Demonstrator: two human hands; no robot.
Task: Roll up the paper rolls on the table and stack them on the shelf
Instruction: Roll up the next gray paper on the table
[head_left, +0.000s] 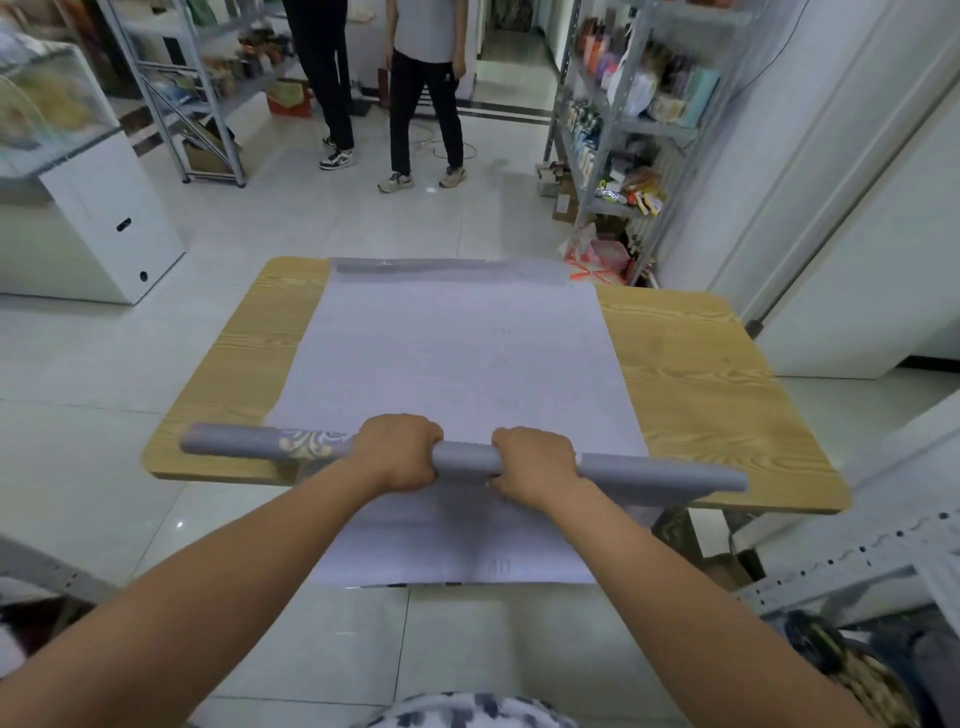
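Both hands clenched around one rolled tube of grey paper (467, 457): left hand (397, 452) just left of the tube's middle, right hand (535, 460) just right of it, a short bare stretch of tube between them. Long axis of the tube running 9 to 3 o'clock, crosswise to both forearms, tilted slightly so the 3 o'clock end sits a little nearer the camera. Tube held at the near edge of the wooden counter (691, 374), its ends reaching well past either hand; a gold-and-white pattern showing on the outside of the roll just left of the left hand. Unrolled sheet (452, 353) lying flat from the tube toward 12 o'clock, ending at the far counter edge in a curled or rolled grey end (447, 270); whether that is a second roll or the sheet's own far end, not clear. A further flap of paper hanging from under the hands toward 6 o'clock, off the counter edge. Judged from this: rolling still to be carried toward 12 o'clock, straight away from the body, both hands equally near and needing to turn together to keep the roll square. Metal shelf (613, 135) standing at about 1 o'clock beyond the counter, well apart from the hands; two bystanders' legs (426, 130) at 12 o'clock.
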